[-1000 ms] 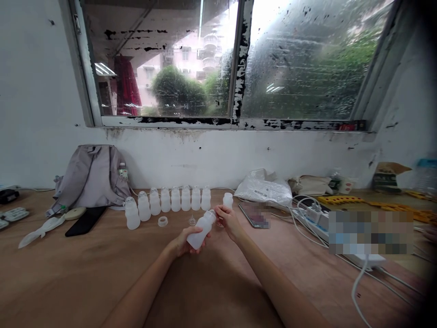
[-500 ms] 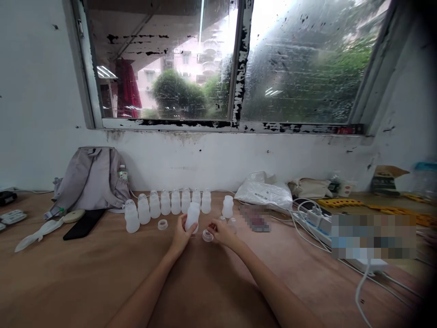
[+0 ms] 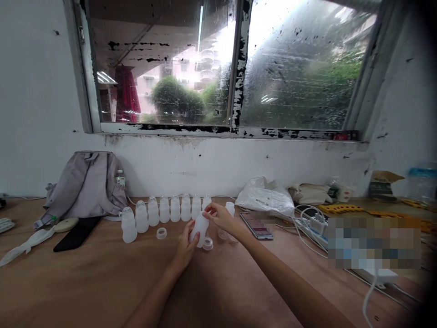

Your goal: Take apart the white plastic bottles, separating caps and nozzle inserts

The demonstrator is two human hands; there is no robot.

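I have the left hand [image 3: 189,242] curled round a leaning white bottle [image 3: 200,228], near side of the bottle row [image 3: 175,210]; right hand [image 3: 221,217] fingertips bunched at its mouth, pinched piece unclear. Likely mouth work; next needs steady hold.

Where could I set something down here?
Bare brown tabletop lies between the forearms, and between the left forearm and the flat black object. Crowded: around the frosted white bottle in the left hand, and among white cables at right.

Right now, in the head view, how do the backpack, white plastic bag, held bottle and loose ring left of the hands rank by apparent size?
Backpack
White plastic bag
Held bottle, partly covered by fingers
Loose ring
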